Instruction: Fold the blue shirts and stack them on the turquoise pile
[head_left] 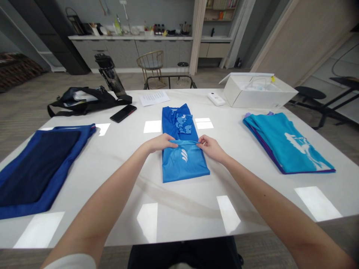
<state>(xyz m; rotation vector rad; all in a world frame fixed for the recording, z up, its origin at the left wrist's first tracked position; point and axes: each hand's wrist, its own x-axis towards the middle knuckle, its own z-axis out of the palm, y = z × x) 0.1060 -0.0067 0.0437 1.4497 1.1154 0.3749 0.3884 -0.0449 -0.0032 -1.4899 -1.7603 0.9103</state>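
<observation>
A blue shirt (185, 164) lies partly folded on the white table in front of me. Its lighter lower part, with a white leaf-like logo, is turned up over the darker blue upper part, where a patterned sleeve lies across. My left hand (160, 143) pinches the left end of the turned-up edge between thumb and fingers. At the right end of the same edge, my right hand (211, 148) pinches the fabric too.
Folded dark blue garments (42, 168) lie at left, folded turquoise and purple ones (291, 144) at right. Farther back are a black bag (84, 101), bottle (110, 74), phone (123, 113), paper (154, 98), small white device (216, 99) and white box (255, 93).
</observation>
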